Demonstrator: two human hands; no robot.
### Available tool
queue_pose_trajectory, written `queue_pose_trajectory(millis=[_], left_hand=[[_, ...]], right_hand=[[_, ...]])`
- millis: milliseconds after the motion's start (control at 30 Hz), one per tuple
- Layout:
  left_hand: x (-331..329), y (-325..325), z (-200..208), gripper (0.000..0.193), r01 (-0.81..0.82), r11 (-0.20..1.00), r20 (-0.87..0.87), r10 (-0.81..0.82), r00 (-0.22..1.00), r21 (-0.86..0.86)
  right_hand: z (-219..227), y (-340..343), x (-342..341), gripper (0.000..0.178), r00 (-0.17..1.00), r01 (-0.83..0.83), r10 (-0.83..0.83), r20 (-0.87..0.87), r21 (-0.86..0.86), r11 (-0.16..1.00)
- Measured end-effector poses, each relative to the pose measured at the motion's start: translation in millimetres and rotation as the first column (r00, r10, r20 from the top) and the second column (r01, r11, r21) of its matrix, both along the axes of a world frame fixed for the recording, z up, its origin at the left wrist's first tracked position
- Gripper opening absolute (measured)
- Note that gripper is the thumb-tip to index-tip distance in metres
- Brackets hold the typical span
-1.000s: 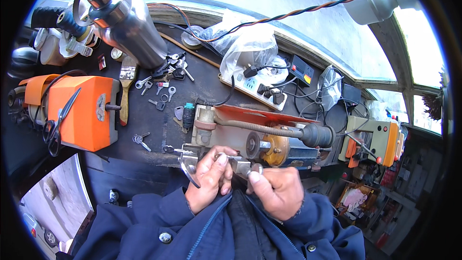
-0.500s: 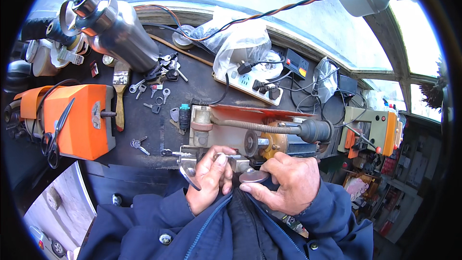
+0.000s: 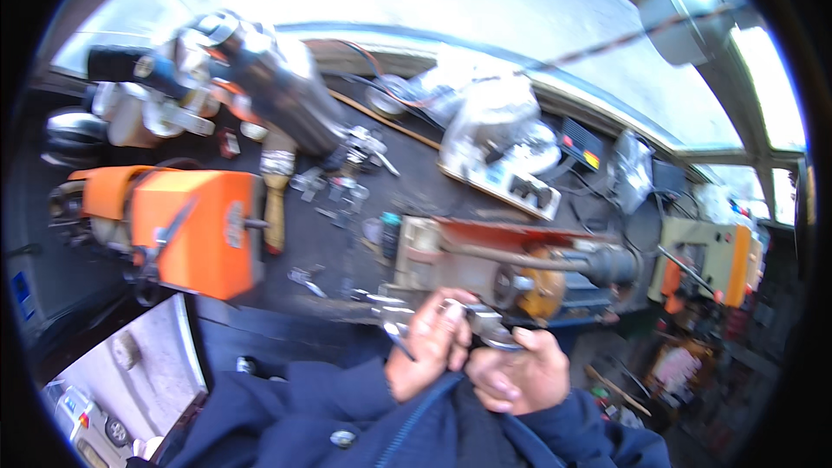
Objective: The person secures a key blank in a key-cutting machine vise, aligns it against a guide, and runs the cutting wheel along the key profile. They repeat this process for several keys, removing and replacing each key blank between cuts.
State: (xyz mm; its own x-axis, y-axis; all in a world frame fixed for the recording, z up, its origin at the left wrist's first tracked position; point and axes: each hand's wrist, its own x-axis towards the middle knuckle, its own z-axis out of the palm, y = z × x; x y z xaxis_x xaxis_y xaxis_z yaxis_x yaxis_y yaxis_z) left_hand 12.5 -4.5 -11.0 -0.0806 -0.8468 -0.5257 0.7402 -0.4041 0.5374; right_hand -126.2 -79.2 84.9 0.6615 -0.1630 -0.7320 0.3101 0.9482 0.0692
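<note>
Both my hands are at the front of a key-cutting machine (image 3: 416, 247), with motion blur over the view. My left hand (image 3: 425, 351) is between the two clamps, its thumb and forefinger pinched together at the right clamp; what lies between them is too blurred to name. Beside its wrist, the left clamp's curved wing knob (image 3: 397, 334) sticks out. Curled fingers of my right hand (image 3: 520, 373) grip the end of the right clamp's metal wing knob (image 3: 496, 334). A yellow and blue motor (image 3: 542, 288) sits behind that hand.
An orange machine (image 3: 195, 234) with scissors on it stands at left. Behind lie a brush (image 3: 275, 199), loose keys (image 3: 308, 182) and a steel flask (image 3: 299, 91). A power strip (image 3: 498, 186) and plastic bags (image 3: 503, 121) are at the back; a beige machine (image 3: 689, 256) stands right.
The whole view has swung, so everything sits further right and lower, with blur. My right hand has curled its fingers below the right wing knob, which is turned to a steeper angle.
</note>
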Motion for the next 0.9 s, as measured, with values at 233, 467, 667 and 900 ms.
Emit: queue_pose_trajectory(millis=[233,467,667,900], left_hand=[[-4,2,2,0.028,-0.003,0.999,-0.077,0.006,0.997,0.045],[-6,7,-11,0.031,-0.019,0.996,0.011,0.02,1.0,-0.082],[-3,7,-9,0.03,-0.01,0.998,-0.011,0.009,1.0,-0.061],[-6,1,11,0.031,-0.118,0.99,-0.046,0.121,0.992,0.071]], right_hand=[[42,-45,-5,0.025,0.384,-0.844,-0.167,-0.908,-0.272,-0.463],[41,-48,18,0.042,0.511,-0.763,0.07,-0.857,-0.49,-0.421],[20,-46,3,0.05,0.596,-0.801,0.461,-0.658,-0.448,0.396],[27,-69,13,0.061,0.457,-0.876,0.668,-0.586,-0.426,0.226]])
